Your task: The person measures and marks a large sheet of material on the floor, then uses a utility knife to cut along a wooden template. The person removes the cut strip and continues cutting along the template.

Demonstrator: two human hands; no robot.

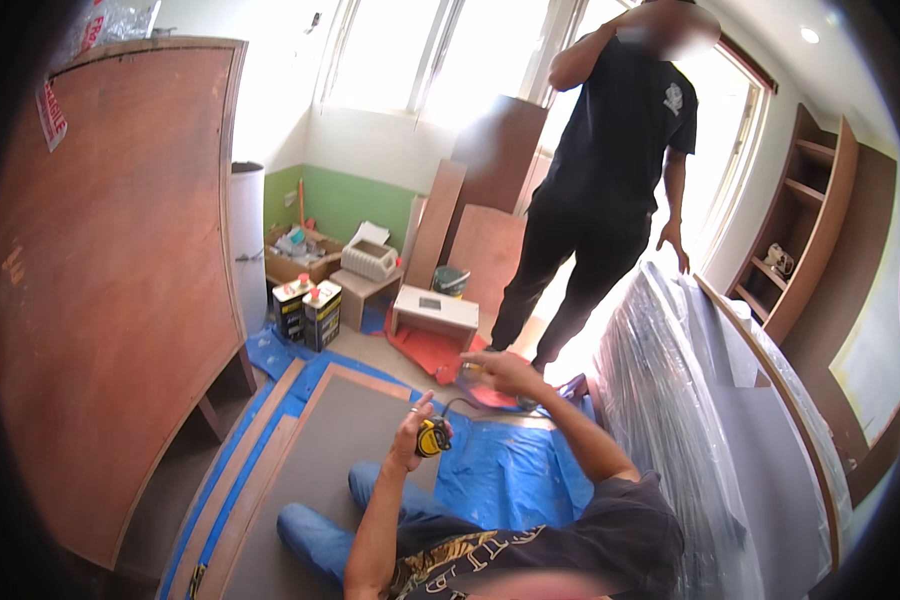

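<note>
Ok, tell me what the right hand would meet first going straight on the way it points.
Probably the spread red sheet, with the low pale bench beyond it; depth is unclear, so the right hand might pass above the sheet.

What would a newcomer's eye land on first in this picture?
Probably the standing person in black, upper right of centre. Next, the big brown cabinet filling the left side, then the yellow-and-black tape measure in the left hand, just below the middle.
</note>
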